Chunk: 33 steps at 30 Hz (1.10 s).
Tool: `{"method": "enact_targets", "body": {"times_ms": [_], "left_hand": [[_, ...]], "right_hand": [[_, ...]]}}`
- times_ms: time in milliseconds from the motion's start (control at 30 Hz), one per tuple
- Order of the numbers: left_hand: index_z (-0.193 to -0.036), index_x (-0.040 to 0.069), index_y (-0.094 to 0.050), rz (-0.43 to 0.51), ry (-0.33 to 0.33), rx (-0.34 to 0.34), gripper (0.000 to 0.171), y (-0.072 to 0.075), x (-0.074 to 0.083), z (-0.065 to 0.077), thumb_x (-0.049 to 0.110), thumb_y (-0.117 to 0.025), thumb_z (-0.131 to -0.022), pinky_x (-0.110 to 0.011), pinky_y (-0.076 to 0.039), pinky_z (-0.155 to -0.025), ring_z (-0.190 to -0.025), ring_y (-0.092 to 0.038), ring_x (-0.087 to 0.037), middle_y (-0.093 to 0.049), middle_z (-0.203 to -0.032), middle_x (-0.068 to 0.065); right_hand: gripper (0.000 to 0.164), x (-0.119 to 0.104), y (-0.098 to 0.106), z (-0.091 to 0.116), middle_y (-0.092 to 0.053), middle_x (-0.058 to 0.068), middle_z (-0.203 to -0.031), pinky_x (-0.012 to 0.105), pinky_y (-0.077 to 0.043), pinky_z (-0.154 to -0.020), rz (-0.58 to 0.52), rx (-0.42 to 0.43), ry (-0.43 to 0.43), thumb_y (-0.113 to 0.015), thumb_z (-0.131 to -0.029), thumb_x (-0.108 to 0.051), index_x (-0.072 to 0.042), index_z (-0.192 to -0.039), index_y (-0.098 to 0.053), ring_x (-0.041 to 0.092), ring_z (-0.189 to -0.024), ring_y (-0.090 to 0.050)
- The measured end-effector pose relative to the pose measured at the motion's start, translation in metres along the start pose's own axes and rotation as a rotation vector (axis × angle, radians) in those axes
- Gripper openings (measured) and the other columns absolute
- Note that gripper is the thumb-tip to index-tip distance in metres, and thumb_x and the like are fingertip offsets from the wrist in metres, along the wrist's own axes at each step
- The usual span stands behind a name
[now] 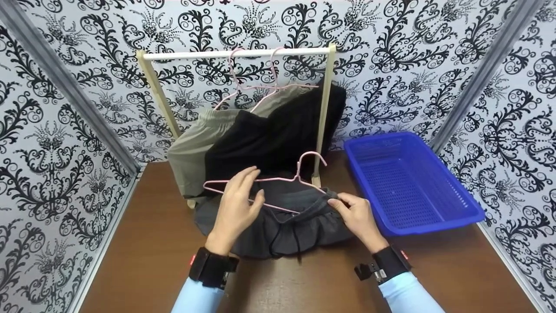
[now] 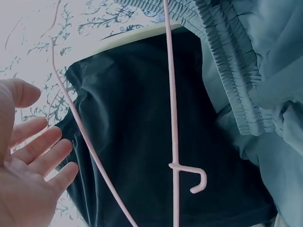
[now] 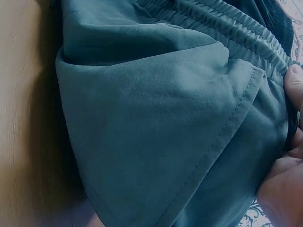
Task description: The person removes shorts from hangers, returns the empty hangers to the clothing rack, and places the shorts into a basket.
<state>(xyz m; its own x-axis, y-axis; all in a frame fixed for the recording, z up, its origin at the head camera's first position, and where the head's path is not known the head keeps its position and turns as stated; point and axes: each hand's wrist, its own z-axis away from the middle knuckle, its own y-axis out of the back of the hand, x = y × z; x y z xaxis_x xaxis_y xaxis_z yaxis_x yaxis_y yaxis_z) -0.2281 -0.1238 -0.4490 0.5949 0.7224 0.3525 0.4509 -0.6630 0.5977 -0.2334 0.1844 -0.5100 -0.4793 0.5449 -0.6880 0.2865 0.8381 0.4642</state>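
Patterned walls (image 1: 499, 130) rise beyond a person's left hand (image 1: 238, 202) and right hand (image 1: 357, 216), bounding the workspace at back and both sides. Beneath the hands, a brown table (image 1: 278, 287) reaches to those walls, its wood showing left of the left hand and between the forearms. Behind both hands stands a rack (image 1: 256, 53), its rail higher than the fingertips. From it hang black shorts (image 1: 273, 143) and beige shorts (image 1: 186, 161), close beyond the left fingertips. A blue basket (image 1: 399, 187) sits just right of the right hand, its near-side rim narrowing the room there.

Grey shorts (image 1: 319, 230) lie on the table between and below the hands, their waistband spread. A pink hanger (image 1: 278, 178) passes behind the left fingers; its left end juts beyond that hand, outside the waistband, while its right arm slants to the waistband beside the right fingers. The left hand is extended, fingers apart; its wrist view shows room between fingertips and wire. The right hand pinches the waistband. A dark cord (image 1: 297, 239) hangs between the hands.
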Motion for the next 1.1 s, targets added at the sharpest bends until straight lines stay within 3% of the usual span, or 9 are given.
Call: {"method": "enact_targets", "body": {"times_ms": [167,267,433,600,733,833,1100], "left_hand": [[-0.134,0.000,-0.064,-0.051,-0.074,-0.048,0.047,-0.009,-0.001,-0.006,0.012,-0.075,-0.090,-0.053,-0.041,-0.112,-0.125,-0.061,-0.036,-0.065,-0.134,-0.016],[-0.134,0.002,-0.064,-0.068,-0.083,-0.078,0.043,-0.012,-0.003,-0.006,0.017,-0.073,-0.095,-0.052,-0.042,-0.111,-0.120,-0.063,-0.033,-0.067,-0.129,-0.014],[-0.129,0.006,-0.069,-0.047,-0.037,-0.117,0.035,-0.017,-0.004,-0.005,0.024,-0.070,-0.099,-0.047,-0.049,-0.097,-0.106,-0.066,-0.029,-0.071,-0.114,-0.009],[-0.113,0.009,-0.075,0.030,0.033,-0.143,0.021,-0.022,-0.006,-0.003,0.023,-0.071,-0.098,-0.042,-0.051,-0.077,-0.085,-0.065,-0.024,-0.071,-0.093,-0.005],[-0.094,0.007,-0.077,0.125,0.073,-0.133,0.012,-0.025,-0.008,-0.002,0.019,-0.073,-0.096,-0.034,-0.048,-0.065,-0.066,-0.053,-0.015,-0.062,-0.074,-0.001],[-0.086,0.006,-0.075,0.177,0.091,-0.103,0.014,-0.026,-0.009,-0.002,0.017,-0.076,-0.093,-0.033,-0.046,-0.063,-0.063,-0.051,-0.012,-0.060,-0.069,-0.002],[-0.083,0.007,-0.076,0.195,0.143,-0.023,0.012,-0.020,-0.003,-0.002,0.016,-0.078,-0.089,-0.037,-0.041,-0.064,-0.063,-0.053,-0.014,-0.062,-0.068,-0.001]], "right_hand": [[0.008,0.000,-0.001,0.000,-0.070,-0.004,-0.074,0.017,-0.043,-0.062,0.004,-0.020,0.015,-0.080,-0.088,-0.010,-0.010,-0.081,-0.075,0.006,-0.065,-0.058],[0.008,0.000,-0.002,0.000,-0.070,-0.004,-0.074,0.017,-0.044,-0.063,0.006,-0.029,0.026,-0.080,-0.087,-0.011,-0.010,-0.081,-0.075,0.006,-0.066,-0.058],[0.009,0.000,-0.004,0.000,-0.068,-0.005,-0.074,0.018,-0.043,-0.062,0.002,-0.021,0.061,-0.080,-0.087,-0.009,-0.011,-0.080,-0.074,0.005,-0.065,-0.057],[0.011,0.001,-0.007,0.001,-0.068,-0.003,-0.075,0.020,-0.044,-0.061,0.023,-0.011,0.119,-0.081,-0.085,-0.008,-0.010,-0.079,-0.072,0.006,-0.065,-0.056],[0.012,0.002,-0.010,0.000,-0.069,-0.001,-0.077,0.022,-0.046,-0.061,0.038,0.004,0.145,-0.083,-0.083,-0.008,-0.008,-0.080,-0.072,0.007,-0.067,-0.057],[0.010,0.002,-0.011,-0.002,-0.071,0.002,-0.080,0.023,-0.048,-0.065,0.037,0.016,0.146,-0.084,-0.082,-0.009,-0.007,-0.083,-0.075,0.010,-0.073,-0.062],[0.019,-0.002,-0.012,-0.005,-0.074,0.007,-0.089,0.043,-0.048,-0.079,0.087,0.041,0.101,-0.084,-0.085,-0.018,-0.004,-0.094,-0.076,0.027,-0.086,-0.067]]}}
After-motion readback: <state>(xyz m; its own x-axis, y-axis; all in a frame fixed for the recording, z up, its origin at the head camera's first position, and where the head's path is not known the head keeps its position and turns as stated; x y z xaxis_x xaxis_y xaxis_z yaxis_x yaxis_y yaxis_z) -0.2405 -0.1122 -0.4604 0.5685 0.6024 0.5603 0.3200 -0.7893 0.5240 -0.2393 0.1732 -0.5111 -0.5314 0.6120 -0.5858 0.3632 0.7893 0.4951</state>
